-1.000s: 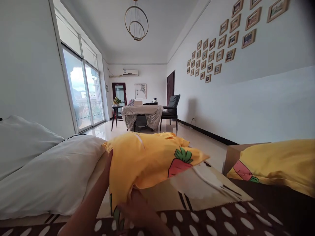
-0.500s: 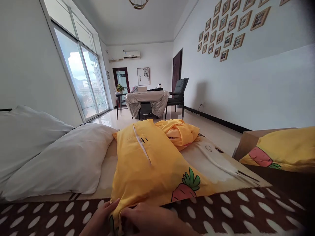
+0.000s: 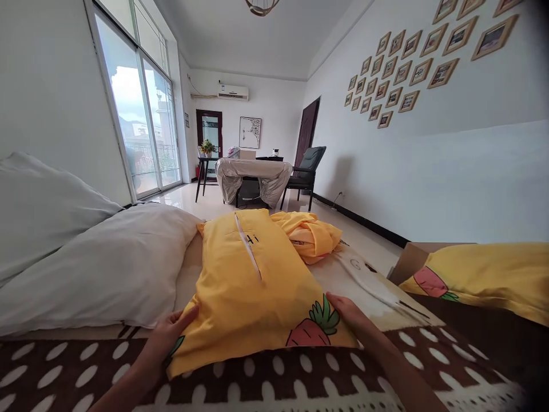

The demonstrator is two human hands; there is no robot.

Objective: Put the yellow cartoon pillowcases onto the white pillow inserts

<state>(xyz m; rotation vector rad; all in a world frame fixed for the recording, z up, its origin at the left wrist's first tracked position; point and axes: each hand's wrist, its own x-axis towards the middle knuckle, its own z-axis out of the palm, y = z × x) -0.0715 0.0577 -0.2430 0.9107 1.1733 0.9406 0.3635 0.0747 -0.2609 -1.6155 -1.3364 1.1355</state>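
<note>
From my remote station I record the yellow pillow (image 3: 240, 280) lying on the blanket (image 3: 274, 380), at its dotted near edge. The left hand (image 3: 171, 332) grips the pillow's near left corner; the right hand (image 3: 346, 313) touches its right side, grip undeterminable. Crumpled yellow cloth (image 3: 315, 233) lies toward the blanket's far edge.

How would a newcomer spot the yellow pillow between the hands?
A brown-and-beige patterned blanket spans the foreground. On it, right of the plump white pillows, lies a rectangular yellow pillow. Unlike the crumpled yellow cloth behind it and the yellow cushion far right, it shows a long pale strip on top.
</note>
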